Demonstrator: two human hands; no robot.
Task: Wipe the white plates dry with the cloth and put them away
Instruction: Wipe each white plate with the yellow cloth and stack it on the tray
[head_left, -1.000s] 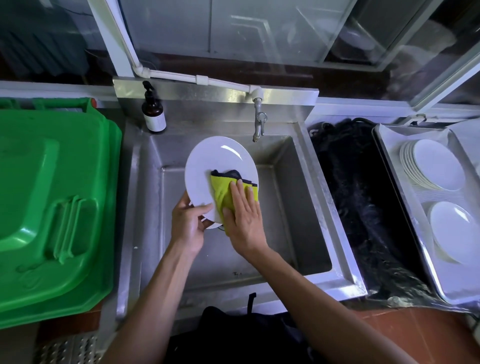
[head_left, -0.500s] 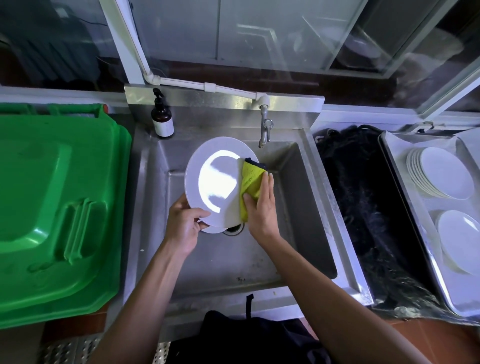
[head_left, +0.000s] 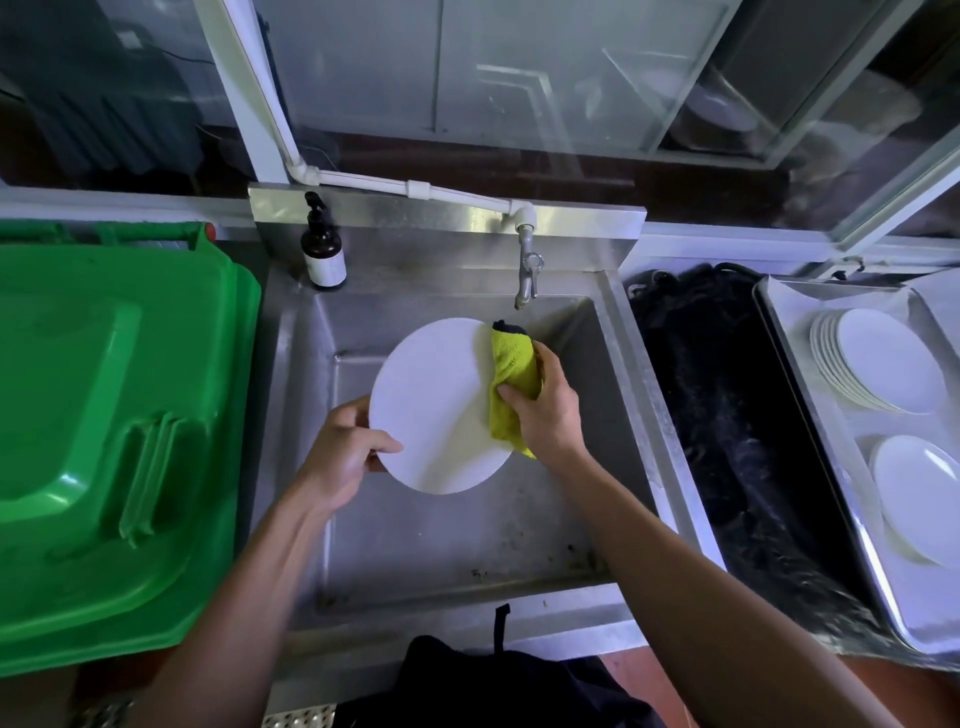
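I hold a round white plate (head_left: 434, 408) over the steel sink (head_left: 597, 395). My left hand (head_left: 345, 454) grips its lower left rim, thumb on the face. My right hand (head_left: 545, 408) grips a folded yellow-green cloth (head_left: 511, 374) wrapped over the plate's right rim, with fingers curled behind the edge. On a metal tray (head_left: 779, 332) at the right stand a leaning stack of white plates (head_left: 878, 358) and more white plates (head_left: 919, 499) nearer to me.
A green bin lid (head_left: 114, 431) fills the left side. A dark soap bottle (head_left: 323, 247) stands at the sink's back left corner and a tap (head_left: 527, 270) hangs over the basin. A black mat (head_left: 727, 431) lies between sink and tray.
The cloth and my right hand went from the plate's middle to its right rim, where the fingers now curl round the edge. The plate has tilted flatter toward me.
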